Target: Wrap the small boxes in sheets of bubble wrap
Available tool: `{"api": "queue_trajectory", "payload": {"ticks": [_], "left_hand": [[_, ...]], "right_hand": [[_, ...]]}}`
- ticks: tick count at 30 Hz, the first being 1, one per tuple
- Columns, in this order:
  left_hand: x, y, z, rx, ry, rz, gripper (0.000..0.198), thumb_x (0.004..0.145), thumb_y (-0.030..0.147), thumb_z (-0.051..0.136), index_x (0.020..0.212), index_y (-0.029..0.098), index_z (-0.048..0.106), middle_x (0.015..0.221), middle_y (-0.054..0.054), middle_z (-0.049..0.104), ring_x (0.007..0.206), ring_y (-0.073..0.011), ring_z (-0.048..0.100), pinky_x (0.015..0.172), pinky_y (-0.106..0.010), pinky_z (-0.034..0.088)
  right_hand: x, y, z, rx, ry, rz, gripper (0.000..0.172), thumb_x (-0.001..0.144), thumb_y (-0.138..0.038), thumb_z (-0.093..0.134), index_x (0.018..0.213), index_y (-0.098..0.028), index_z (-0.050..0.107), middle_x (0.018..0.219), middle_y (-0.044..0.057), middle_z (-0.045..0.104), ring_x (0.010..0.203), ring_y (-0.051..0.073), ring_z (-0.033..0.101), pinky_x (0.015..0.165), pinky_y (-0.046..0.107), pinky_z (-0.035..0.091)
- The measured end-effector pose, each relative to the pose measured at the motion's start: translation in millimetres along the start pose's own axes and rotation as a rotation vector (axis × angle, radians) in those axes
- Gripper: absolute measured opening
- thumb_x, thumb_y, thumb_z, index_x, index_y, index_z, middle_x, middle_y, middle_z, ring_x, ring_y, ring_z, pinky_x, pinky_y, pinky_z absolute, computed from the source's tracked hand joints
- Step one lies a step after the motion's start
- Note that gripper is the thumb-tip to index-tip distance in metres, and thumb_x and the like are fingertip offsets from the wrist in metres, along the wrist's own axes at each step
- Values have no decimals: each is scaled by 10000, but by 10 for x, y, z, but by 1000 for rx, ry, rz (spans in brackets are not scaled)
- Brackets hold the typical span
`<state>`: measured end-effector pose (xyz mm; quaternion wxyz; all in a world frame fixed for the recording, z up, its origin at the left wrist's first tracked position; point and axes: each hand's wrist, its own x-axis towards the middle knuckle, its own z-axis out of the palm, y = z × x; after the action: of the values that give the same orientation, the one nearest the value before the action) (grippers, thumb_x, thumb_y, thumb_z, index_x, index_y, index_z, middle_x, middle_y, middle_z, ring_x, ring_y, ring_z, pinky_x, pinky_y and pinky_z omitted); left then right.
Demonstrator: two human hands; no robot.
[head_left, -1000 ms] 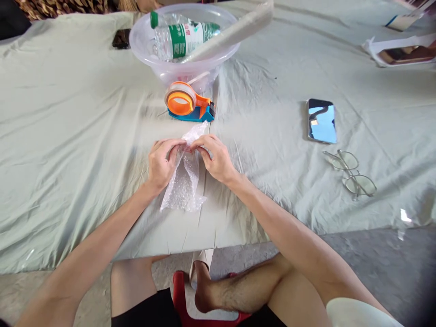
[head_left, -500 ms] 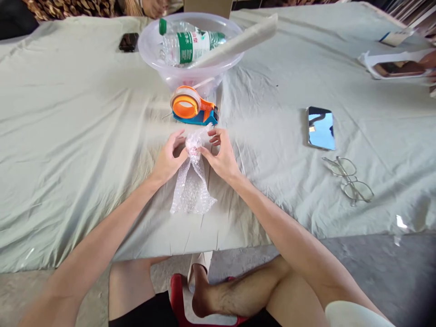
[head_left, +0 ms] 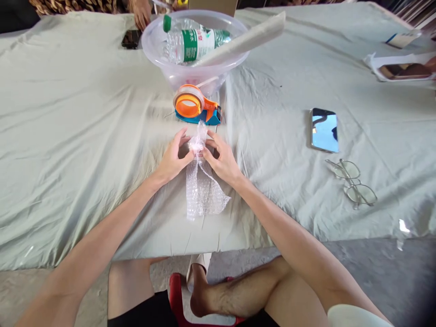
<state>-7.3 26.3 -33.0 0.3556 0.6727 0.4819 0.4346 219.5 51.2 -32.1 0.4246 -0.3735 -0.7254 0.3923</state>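
A piece of clear bubble wrap (head_left: 203, 190) is gathered tight at its top around something small and pinkish, and its loose end fans out toward the table's near edge. My left hand (head_left: 173, 156) pinches the gathered neck from the left. My right hand (head_left: 220, 156) pinches it from the right, fingertips meeting at the bundle. An orange and blue tape dispenser (head_left: 195, 105) lies just beyond my fingers.
A clear plastic bowl (head_left: 160, 50) behind the dispenser holds a water bottle (head_left: 194, 43) and a paper roll (head_left: 248, 38). A phone (head_left: 324, 130) and glasses (head_left: 354, 181) lie right. Another person's hand (head_left: 141, 16) and a dark phone (head_left: 131, 38) are at the far edge. A pale green cloth (head_left: 68, 136) covers the table.
The wrap has been gathered tighter at its top. Its loose end has swung right. Both hands have shifted slightly right, pinching closer at the neck.
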Motion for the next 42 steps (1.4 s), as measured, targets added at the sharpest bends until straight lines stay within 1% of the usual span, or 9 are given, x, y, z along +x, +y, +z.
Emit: {"api": "queue_trajectory", "payload": {"ticks": [5, 12, 18, 23, 27, 30, 33, 36, 42], "left_hand": [[21, 210, 11, -26, -10, 46, 689, 1049, 462, 739, 1684, 307, 523, 1279, -61, 817, 1189, -237, 794, 1141, -408, 614], [-10, 274, -10, 209, 133, 211, 228, 1024, 448, 780, 1141, 253, 792, 1313, -91, 773, 1290, -276, 736, 1209, -465, 571], [-87, 282, 41, 338, 180, 336, 210, 1103, 415, 712, 952, 271, 728, 1227, -64, 785, 1171, -252, 746, 1086, -457, 619], [-128, 257, 43, 443, 170, 387, 303, 1172, 461, 622, 996, 254, 757, 1240, -81, 793, 1168, -249, 752, 1064, -439, 640], [-207, 275, -132, 661, 1, 456, 313, 1162, 227, 521, 1352, 229, 770, 1434, -137, 770, 1357, -309, 738, 1119, -484, 664], [-272, 315, -293, 768, -215, 517, 720, 1003, 53, 551, 1707, 204, 530, 1659, -181, 641, 1572, -373, 622, 1244, -558, 620], [-316, 330, -348, 809, -250, 545, 935, 959, 84, 634, 1828, 184, 305, 1738, -236, 544, 1629, -419, 568, 1240, -577, 630], [-312, 291, -312, 812, -162, 580, 835, 1039, 208, 698, 1802, 198, 359, 1665, -237, 611, 1548, -406, 652, 1181, -551, 673], [-251, 214, -258, 655, -24, 602, 412, 1142, 407, 700, 1502, 209, 677, 1455, -162, 774, 1380, -326, 775, 1127, -476, 705]], "right_hand": [[11, -79, -10, -115, 64, -123, 261, 1111, -476, 675, 1258, -287, 780, 1322, 94, 829, 1288, 309, 748, 1220, 601, 548], [-6, -130, 14, -59, 102, -197, 179, 1102, -399, 689, 1102, -255, 795, 1167, 61, 688, 881, 170, 665, 862, 378, 646], [-37, -129, -53, -129, 65, -385, 249, 1050, -135, 562, 1144, -250, 762, 1181, 78, 687, 940, 181, 698, 876, 375, 660], [-90, -39, -130, -201, -61, -388, 523, 965, -17, 468, 1349, -268, 721, 1384, 104, 653, 1031, 190, 737, 940, 403, 700], [-188, -76, -210, -317, -199, -388, 715, 988, -6, 425, 1640, -274, 545, 1573, 156, 574, 1276, 265, 745, 1089, 517, 704], [-224, -144, -303, -408, -301, -384, 797, 1018, -34, 449, 1771, -289, 389, 1681, 188, 507, 1367, 326, 731, 1076, 573, 720], [-200, -208, -390, -471, -361, -357, 805, 1043, -116, 576, 1799, -283, 354, 1703, 203, 491, 1302, 350, 764, 949, 539, 763], [-160, -257, -441, -530, -391, -330, 787, 1056, -213, 702, 1779, -269, 395, 1693, 204, 502, 1270, 360, 779, 853, 500, 774], [-154, -256, -366, -562, -320, -399, 706, 1075, -353, 779, 1699, -215, 477, 1638, 215, 551, 1233, 351, 783, 998, 559, 736]]}}
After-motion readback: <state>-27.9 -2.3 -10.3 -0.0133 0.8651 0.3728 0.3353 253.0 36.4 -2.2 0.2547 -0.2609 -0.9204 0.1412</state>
